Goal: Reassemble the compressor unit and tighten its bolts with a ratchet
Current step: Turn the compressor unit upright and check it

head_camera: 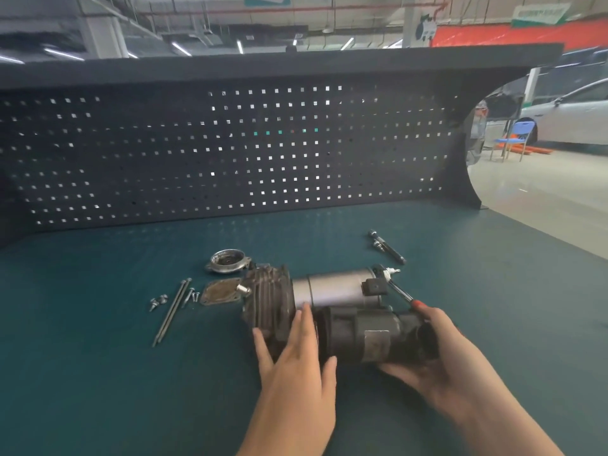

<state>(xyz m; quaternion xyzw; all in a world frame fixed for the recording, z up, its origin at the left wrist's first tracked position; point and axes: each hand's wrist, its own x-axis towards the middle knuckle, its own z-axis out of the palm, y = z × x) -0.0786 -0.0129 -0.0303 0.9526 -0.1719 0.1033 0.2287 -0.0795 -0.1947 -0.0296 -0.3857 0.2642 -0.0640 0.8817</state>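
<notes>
Near the bench's middle lies the compressor (329,311), finned head at 9 o'clock, silver motor at 12, dark body nearest. Left hand (296,363) presses flat, fingers straight, on the head; right hand (437,353) curls around the dark body's 3 o'clock end. It looks heavy, rigid metal, likely greasy: best supported from under both ends. Ratchet (398,287) lies behind; long bolts (171,312) and screws (158,302) wait at 9 o'clock.
</notes>
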